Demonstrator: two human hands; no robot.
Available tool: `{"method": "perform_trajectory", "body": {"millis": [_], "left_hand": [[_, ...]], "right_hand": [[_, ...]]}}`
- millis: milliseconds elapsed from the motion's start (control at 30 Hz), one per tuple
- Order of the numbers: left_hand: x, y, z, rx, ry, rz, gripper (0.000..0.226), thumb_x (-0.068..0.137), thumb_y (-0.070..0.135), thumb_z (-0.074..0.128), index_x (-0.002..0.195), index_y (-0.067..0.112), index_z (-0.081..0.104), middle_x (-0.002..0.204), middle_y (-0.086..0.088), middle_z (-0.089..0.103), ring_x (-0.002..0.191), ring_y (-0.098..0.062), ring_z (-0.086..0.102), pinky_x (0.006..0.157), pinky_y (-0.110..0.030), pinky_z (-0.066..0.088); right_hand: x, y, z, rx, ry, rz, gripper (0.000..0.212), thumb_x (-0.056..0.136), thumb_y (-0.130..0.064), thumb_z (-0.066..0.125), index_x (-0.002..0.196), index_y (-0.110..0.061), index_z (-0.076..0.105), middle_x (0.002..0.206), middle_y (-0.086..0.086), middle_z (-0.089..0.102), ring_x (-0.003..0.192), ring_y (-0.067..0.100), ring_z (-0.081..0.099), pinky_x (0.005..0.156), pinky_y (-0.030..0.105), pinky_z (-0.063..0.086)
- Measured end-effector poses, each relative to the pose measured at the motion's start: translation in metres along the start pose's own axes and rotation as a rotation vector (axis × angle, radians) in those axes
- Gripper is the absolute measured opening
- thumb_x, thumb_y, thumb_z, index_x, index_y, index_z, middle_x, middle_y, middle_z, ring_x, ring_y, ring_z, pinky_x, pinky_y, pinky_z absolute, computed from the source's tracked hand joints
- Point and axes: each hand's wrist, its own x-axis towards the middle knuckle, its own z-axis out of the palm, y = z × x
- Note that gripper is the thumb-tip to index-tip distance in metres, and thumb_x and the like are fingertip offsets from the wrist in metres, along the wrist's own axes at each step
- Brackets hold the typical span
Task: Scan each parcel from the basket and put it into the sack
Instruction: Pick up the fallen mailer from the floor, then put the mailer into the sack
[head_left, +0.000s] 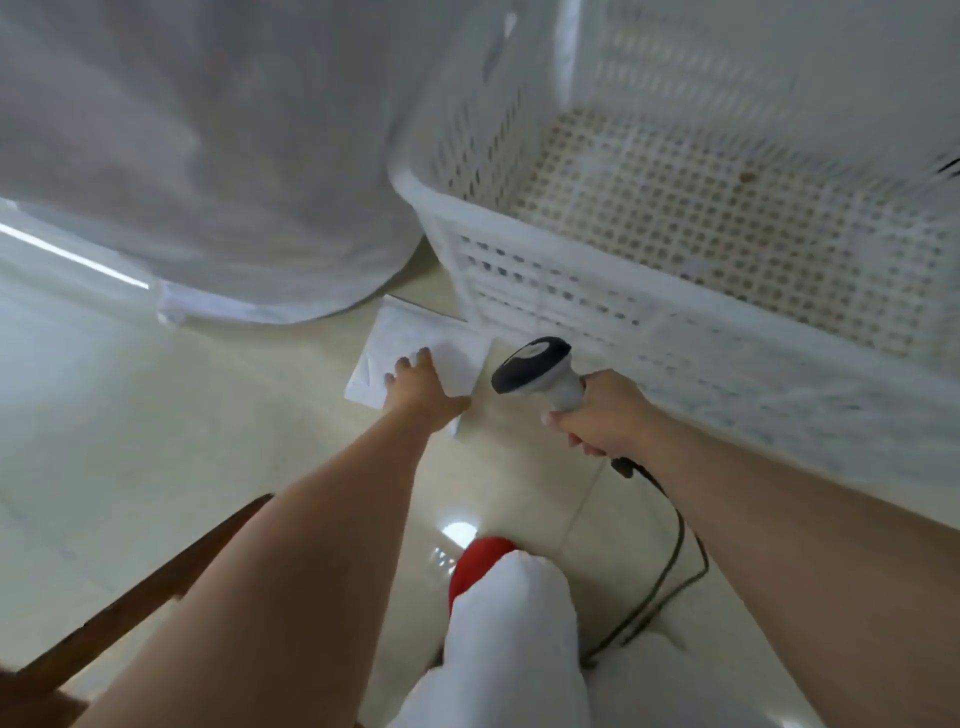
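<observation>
A flat white parcel (457, 353) lies on the pale tiled floor between the sack and the basket. My left hand (421, 392) rests on top of it, fingers spread and fairly straight. My right hand (602, 413) grips the handle of a grey and black barcode scanner (540, 366), whose head points left toward the parcel. The white mesh basket (545, 291) stands at the right; no parcel shows on its perforated bottom. The big white translucent sack (218, 171) fills the upper left.
The scanner's black cable (675, 551) trails over the floor behind my right arm. My leg in white trousers and a red shoe (475, 566) is at bottom centre. A brown wooden bar (140, 597) crosses the lower left.
</observation>
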Motion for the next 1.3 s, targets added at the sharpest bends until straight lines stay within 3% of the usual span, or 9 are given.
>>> {"method": "perform_trajectory", "body": {"millis": [133,233,300,600,767,900,1033,1233,1300], "left_hand": [[0.052,-0.006,0.054,0.097,0.046,-0.129,0.102,0.084,0.032,0.074,0.154,0.019,0.001,0.157,-0.018,0.006,0.143,-0.047,0.016,0.102,-0.054,0.045],[0.059,-0.002,0.053,0.202,0.138,-0.041,0.049,0.094,0.011,0.053,0.141,0.015,0.038,0.132,-0.017,0.049,0.119,-0.039,0.053,0.090,-0.041,0.052],[0.038,0.004,0.031,0.242,0.069,0.007,0.044,0.090,0.006,0.054,0.133,0.016,0.046,0.120,-0.013,0.060,0.112,-0.034,0.060,0.086,-0.034,0.047],[-0.189,0.077,-0.138,-0.031,-0.081,0.203,0.032,0.085,0.025,0.058,0.115,0.016,0.052,0.112,-0.005,0.062,0.103,-0.028,0.060,0.074,-0.030,0.044],[-0.308,0.138,-0.288,-0.113,-0.004,0.372,0.026,0.090,0.022,0.056,0.112,0.008,0.058,0.114,-0.013,0.063,0.109,-0.032,0.057,0.081,-0.029,0.042],[-0.379,0.170,-0.401,-0.233,0.069,0.478,0.006,0.088,0.016,0.058,0.086,0.012,0.054,0.083,-0.002,0.056,0.090,-0.030,0.058,0.071,-0.030,0.040],[-0.413,0.179,-0.495,-0.284,0.265,0.532,0.031,0.082,0.024,0.059,0.109,0.009,0.063,0.092,-0.008,0.066,0.088,-0.027,0.059,0.078,-0.035,0.048],[-0.404,0.152,-0.571,0.044,0.632,0.356,0.057,0.090,0.026,0.051,0.145,0.029,0.038,0.116,-0.006,0.065,0.106,-0.033,0.059,0.074,-0.033,0.043],[-0.382,0.139,-0.572,0.208,0.549,0.237,0.063,0.090,0.036,0.052,0.149,0.033,0.029,0.143,-0.003,0.049,0.130,-0.032,0.045,0.095,-0.043,0.041]], "right_hand": [[0.054,0.025,0.004,-0.022,-0.065,-0.010,0.020,0.088,-0.027,0.072,0.089,-0.011,0.062,0.073,0.006,0.064,0.056,0.014,0.058,0.056,0.025,0.049],[0.062,0.031,-0.010,-0.045,-0.075,-0.005,0.020,0.088,-0.027,0.072,0.089,-0.011,0.061,0.074,0.007,0.064,0.062,0.017,0.060,0.063,0.030,0.053],[0.046,0.024,-0.021,-0.051,-0.095,0.016,0.019,0.088,-0.026,0.072,0.085,-0.011,0.060,0.071,0.007,0.063,0.059,0.016,0.058,0.059,0.029,0.051],[-0.166,-0.090,-0.110,-0.033,-0.157,0.099,0.019,0.089,-0.018,0.070,0.090,-0.003,0.058,0.066,0.012,0.060,0.049,0.016,0.050,0.044,0.024,0.040],[-0.282,-0.187,-0.206,0.005,0.044,0.014,0.017,0.087,-0.014,0.069,0.088,0.001,0.059,0.062,0.015,0.061,0.048,0.022,0.053,0.047,0.027,0.042],[-0.350,-0.265,-0.266,0.070,0.175,-0.090,0.017,0.087,-0.012,0.068,0.086,0.004,0.063,0.062,0.016,0.063,0.048,0.023,0.052,0.051,0.030,0.044],[-0.390,-0.335,-0.294,0.208,0.272,-0.183,0.012,0.087,-0.007,0.066,0.087,0.003,0.059,0.065,0.017,0.061,0.044,0.020,0.047,0.046,0.028,0.040],[-0.386,-0.397,-0.294,0.347,0.313,-0.258,0.015,0.090,-0.010,0.065,0.085,0.003,0.059,0.064,0.015,0.056,0.046,0.020,0.045,0.044,0.025,0.039],[-0.370,-0.412,-0.291,0.351,0.327,-0.264,0.015,0.089,-0.010,0.065,0.083,0.002,0.059,0.063,0.013,0.055,0.045,0.019,0.045,0.043,0.024,0.040]]}}
